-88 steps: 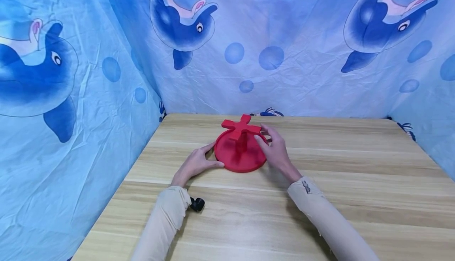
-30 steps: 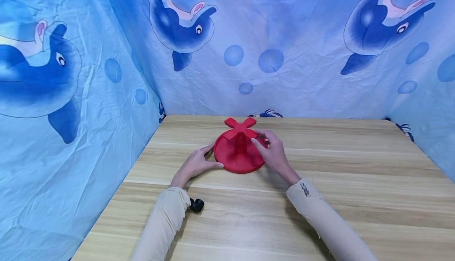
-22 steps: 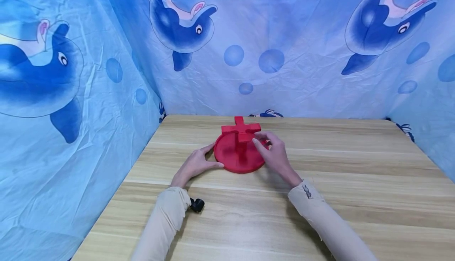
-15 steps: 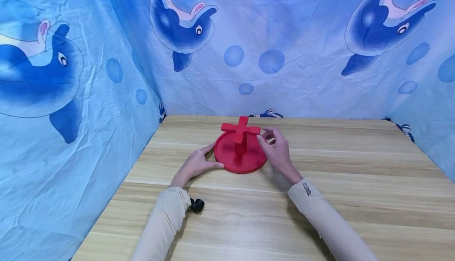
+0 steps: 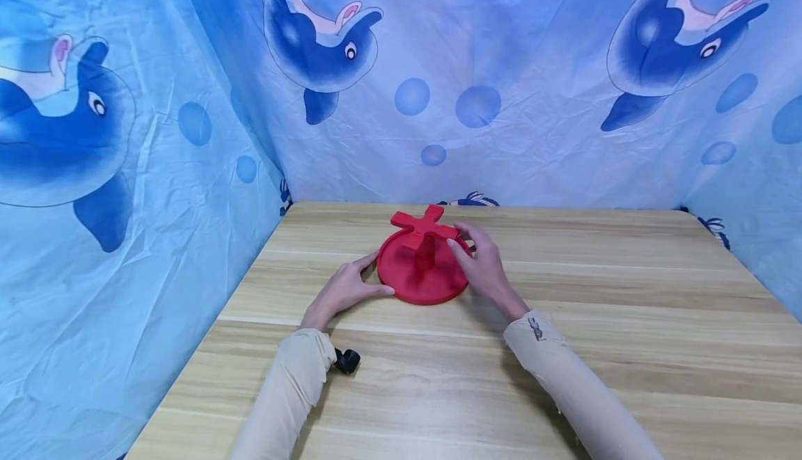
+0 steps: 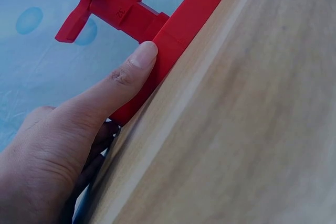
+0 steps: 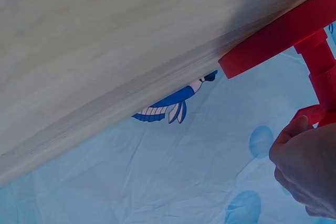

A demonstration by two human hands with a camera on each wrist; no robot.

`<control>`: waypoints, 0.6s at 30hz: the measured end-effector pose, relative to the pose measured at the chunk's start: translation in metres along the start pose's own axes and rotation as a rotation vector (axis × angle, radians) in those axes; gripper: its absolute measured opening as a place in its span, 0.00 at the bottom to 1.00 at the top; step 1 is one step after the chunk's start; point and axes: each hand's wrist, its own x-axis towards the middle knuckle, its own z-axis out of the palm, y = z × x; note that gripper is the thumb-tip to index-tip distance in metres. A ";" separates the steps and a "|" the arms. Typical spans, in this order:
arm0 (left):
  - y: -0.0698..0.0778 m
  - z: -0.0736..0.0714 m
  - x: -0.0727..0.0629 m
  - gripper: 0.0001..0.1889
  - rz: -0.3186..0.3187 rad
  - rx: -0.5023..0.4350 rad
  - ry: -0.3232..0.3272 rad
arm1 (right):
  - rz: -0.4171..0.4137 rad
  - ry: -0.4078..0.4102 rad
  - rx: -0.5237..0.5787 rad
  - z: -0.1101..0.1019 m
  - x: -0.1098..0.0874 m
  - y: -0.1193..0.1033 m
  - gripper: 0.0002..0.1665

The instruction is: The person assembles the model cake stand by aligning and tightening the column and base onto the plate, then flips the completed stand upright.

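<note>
A red plastic piece stands on the wooden table: a round, rimmed base point(image 5: 391, 275) with a post point(image 5: 425, 255) rising from its middle. On top of the post sits a four-armed cross handle point(image 5: 424, 225). My left hand point(image 5: 346, 287) holds the base by its rim at the near left, its thumb point(image 6: 144, 55) on the front edge and its fingers round the side. At the right, my right hand point(image 5: 484, 265) pinches one arm of the cross between thumb and fingers. In the right wrist view its thumb lies at that arm, and the hand hides most of the handle.
A small black object point(image 5: 347, 361) shows at the left sleeve cuff, over the wooden table point(image 5: 595, 286). Blue cloth point(image 5: 532, 161) printed with dolphins hangs behind the table and along both sides.
The cross handle has turned clockwise, seen from above, with my right hand moving at its arms and shifting from one to another. The base and my left hand have stayed in place.
</note>
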 end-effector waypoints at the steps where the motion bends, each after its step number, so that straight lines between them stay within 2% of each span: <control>1: 0.000 0.000 0.000 0.56 -0.001 0.000 0.001 | -0.004 0.004 0.001 0.000 0.000 0.000 0.28; 12: 0.000 -0.001 -0.002 0.55 0.008 0.003 -0.001 | -0.033 0.005 0.003 0.003 -0.012 -0.007 0.24; 18: 0.001 -0.002 -0.004 0.56 0.000 -0.011 -0.004 | -0.058 0.111 0.003 -0.001 -0.013 -0.005 0.19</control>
